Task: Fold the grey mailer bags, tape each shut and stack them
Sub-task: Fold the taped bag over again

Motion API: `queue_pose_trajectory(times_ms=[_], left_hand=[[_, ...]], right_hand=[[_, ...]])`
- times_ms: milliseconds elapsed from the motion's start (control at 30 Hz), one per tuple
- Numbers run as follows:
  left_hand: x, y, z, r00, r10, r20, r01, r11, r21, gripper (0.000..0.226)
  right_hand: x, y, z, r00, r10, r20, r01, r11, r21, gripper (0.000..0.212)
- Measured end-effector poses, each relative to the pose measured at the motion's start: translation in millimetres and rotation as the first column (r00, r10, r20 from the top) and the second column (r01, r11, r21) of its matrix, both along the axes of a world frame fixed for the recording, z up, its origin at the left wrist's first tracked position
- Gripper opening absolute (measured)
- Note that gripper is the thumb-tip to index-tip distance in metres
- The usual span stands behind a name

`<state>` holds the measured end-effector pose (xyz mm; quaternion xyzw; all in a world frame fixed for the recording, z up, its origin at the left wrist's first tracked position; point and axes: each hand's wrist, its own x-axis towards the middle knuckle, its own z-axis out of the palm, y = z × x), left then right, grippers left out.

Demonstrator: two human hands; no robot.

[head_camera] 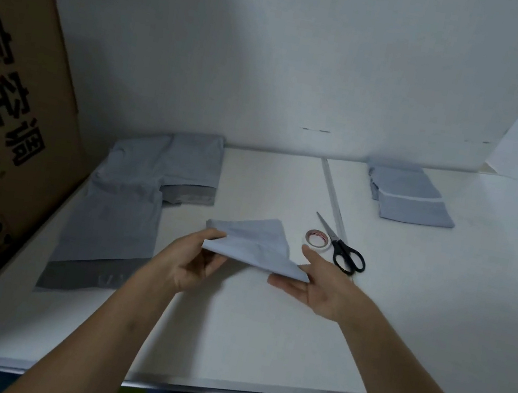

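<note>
A folded grey mailer bag (253, 242) is lifted just above the middle of the white table (260, 335). My left hand (191, 260) pinches its left corner. My right hand (318, 284) holds its right corner between thumb and fingers. A roll of white tape (316, 239) lies just beyond my right hand, with black-handled scissors (341, 249) beside it. Unfolded grey mailer bags (124, 207) lie flat at the left of the table. A stack of folded bags (409, 197) sits at the back right.
A large brown cardboard box (0, 102) with black printed characters stands against the table's left side. White walls close off the back and right. A seam (334, 192) runs across the tabletop between its two halves.
</note>
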<state>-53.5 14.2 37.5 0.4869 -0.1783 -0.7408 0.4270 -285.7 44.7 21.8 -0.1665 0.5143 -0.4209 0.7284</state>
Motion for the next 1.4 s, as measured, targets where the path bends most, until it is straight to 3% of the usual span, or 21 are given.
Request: queue_pose_trajectory(times_ms=[200,300,567,700,900,1033,1133,1333,1400], left_hand=[[6.6,0.7,4.4,1.0,0.019,0.006,-0.019,1.0,0.005,0.003],[8.3,-0.7,12.3,1.0,0.015,0.014,-0.015,1.0,-0.016,0.004],[-39.5,-15.8,57.6,0.993,-0.11,-0.049,0.104,0.988,-0.111,0.008],[-90.7,-37.1,74.0,0.98,-0.187,-0.065,0.177,0.975,-0.137,0.019],[-180.2,-73.8,78.5,0.923,-0.383,-0.03,0.375,0.915,-0.151,0.015],[-236.8,-106.7,67.9,0.895,-0.431,0.116,0.446,0.875,-0.188,0.007],[-275.8,-141.8,64.6,0.894,-0.414,0.173,0.445,0.868,-0.223,0.017],[-342.7,-216.8,62.1,0.929,-0.355,0.105,0.369,0.865,-0.339,0.02],[-356.6,-230.4,43.4,0.917,-0.376,0.136,0.4,0.86,-0.316,0.01]], right_hand=[[22.2,-14.0,2.3,0.999,-0.012,-0.034,0.013,0.998,0.054,0.015],[22.0,-18.8,3.8,0.989,-0.13,0.071,0.129,0.992,0.012,0.008],[-26.2,-34.1,63.3,0.926,-0.301,0.228,0.343,0.923,-0.177,0.007],[-80.4,-23.9,89.4,0.889,-0.405,0.216,0.449,0.862,-0.233,0.009],[-164.2,-28.5,84.6,0.862,-0.491,0.13,0.507,0.821,-0.263,0.008],[-214.1,-61.2,72.4,0.816,-0.563,0.128,0.577,0.785,-0.225,0.02],[-250.6,-100.6,60.3,0.818,-0.562,0.125,0.575,0.79,-0.214,0.019],[-312.6,-174.7,57.2,0.783,-0.601,0.159,0.619,0.732,-0.284,0.027],[-338.2,-193.0,36.3,0.79,-0.518,0.327,0.6,0.764,-0.237,0.038]])
